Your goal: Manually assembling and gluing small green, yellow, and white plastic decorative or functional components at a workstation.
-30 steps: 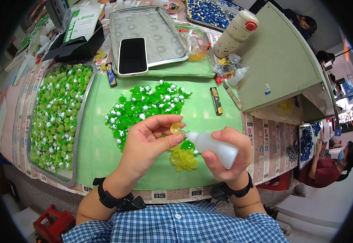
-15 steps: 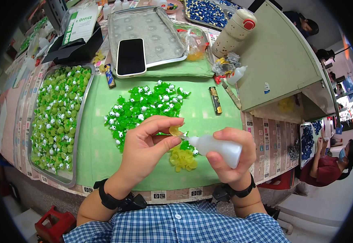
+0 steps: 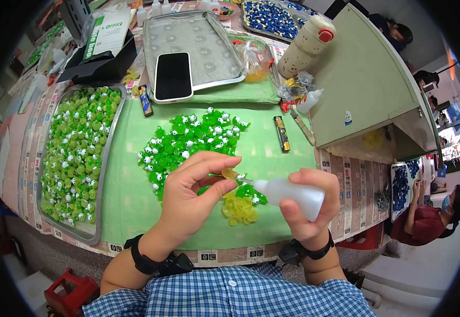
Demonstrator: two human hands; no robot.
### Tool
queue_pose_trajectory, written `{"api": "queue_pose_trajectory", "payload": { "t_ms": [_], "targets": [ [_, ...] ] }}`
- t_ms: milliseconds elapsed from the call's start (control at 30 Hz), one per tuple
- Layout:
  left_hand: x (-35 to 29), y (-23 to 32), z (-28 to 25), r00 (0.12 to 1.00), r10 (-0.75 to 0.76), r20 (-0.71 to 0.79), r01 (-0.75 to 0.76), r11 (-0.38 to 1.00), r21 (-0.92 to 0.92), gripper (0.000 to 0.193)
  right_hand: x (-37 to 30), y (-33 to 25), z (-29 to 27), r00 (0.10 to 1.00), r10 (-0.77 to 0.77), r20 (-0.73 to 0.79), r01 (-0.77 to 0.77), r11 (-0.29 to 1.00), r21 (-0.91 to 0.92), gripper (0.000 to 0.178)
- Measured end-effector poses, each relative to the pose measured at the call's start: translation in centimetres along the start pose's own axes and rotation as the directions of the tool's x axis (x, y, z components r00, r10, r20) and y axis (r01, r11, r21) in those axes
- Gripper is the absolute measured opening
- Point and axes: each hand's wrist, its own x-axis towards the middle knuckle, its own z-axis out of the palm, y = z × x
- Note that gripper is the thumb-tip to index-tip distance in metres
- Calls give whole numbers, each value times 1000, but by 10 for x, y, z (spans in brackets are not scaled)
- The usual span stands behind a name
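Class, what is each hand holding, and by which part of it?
The left hand pinches a small yellow piece near its edge, the exact contact partly hidden. The right hand holds a whitish squeeze bottle by its body.

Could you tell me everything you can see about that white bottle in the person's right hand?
The white bottle is small, smooth and slightly see-through, apparently soft plastic, with a rounded body narrowing to a thin nozzle. The right hand grips its body above the green work surface. It is tipped over, nozzle toward the left hand, which pinches a small yellow piece. The tip is close to that piece; whether they touch, and how full the bottle is, I cannot tell.
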Motion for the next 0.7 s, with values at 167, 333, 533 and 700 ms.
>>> {"api": "queue_pose_trajectory", "payload": {
  "t_ms": [167,333,533,700],
  "targets": [
    [2,0,-2,997,-81,-8,80,988,-129,35,-3,1,-1,995,3,-95,-3,1000,2,37],
    [4,3,-3,977,-215,13,211,946,-247,38,-3,4,-4,1000,-13,-23,12,999,-51,39],
    [3,2,-4,969,-246,33,245,927,-285,39,-2,5,-2,999,-29,-27,27,996,-79,38],
    [3,2,-4,976,-212,44,216,934,-286,36,0,5,-2,1000,-23,-7,22,996,-82,38]
  ]
}}
